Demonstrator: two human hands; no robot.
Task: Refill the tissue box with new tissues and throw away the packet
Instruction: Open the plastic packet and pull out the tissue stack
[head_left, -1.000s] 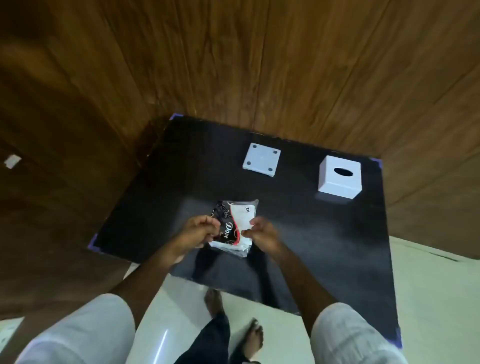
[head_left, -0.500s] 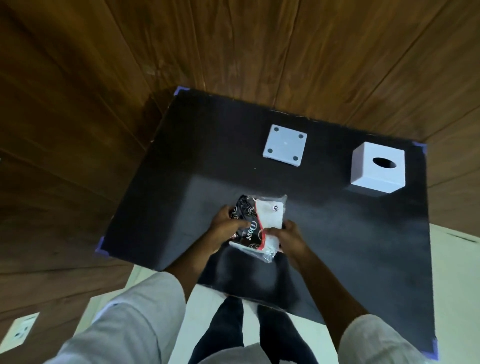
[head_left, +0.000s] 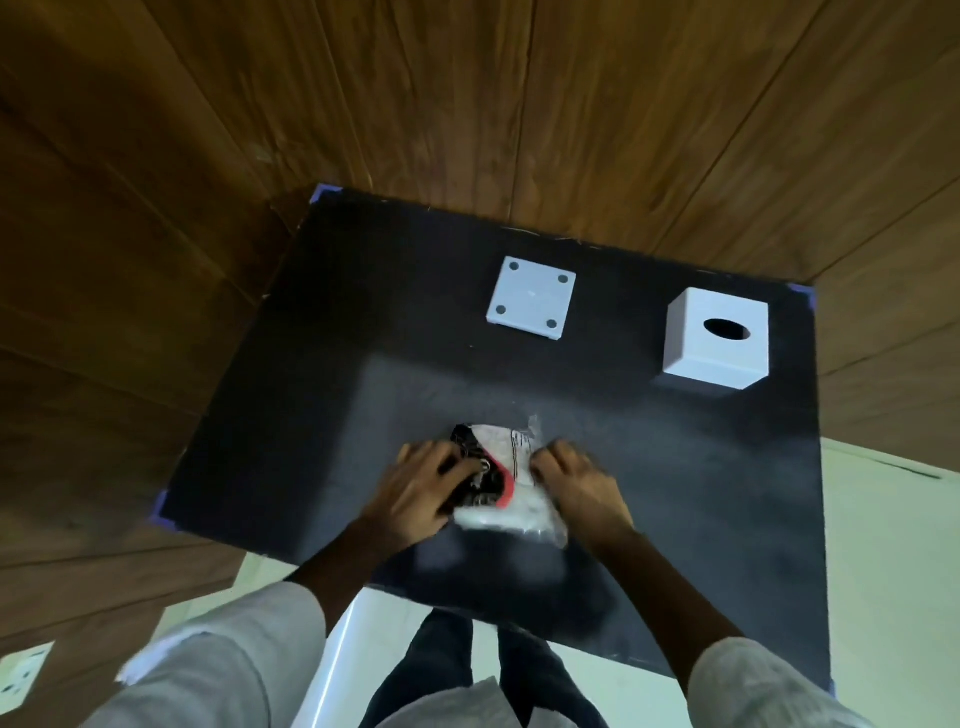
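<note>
Clearly, both hands were busy with the packet (head_left: 501, 480), which lay on the black table (head_left: 311, 364) at its near side. The left hand (head_left: 421, 493) was clamped on the dark printed end and the right hand (head_left: 576, 486) was closed on the clear plastic end, so the step in hand seemed to be tearing the wrapper open. To do it well, I think the pull should go sideways along the seam, in a short and firm way, so that the soft tissues inside do not tear or spill. The film looked thin, glossy and crinkled. The box (head_left: 719, 343) was a white cube with smooth matt walls and an oval hole on top, standing far right. Its flat square base (head_left: 532, 299) with four round dots lay apart from it
</note>
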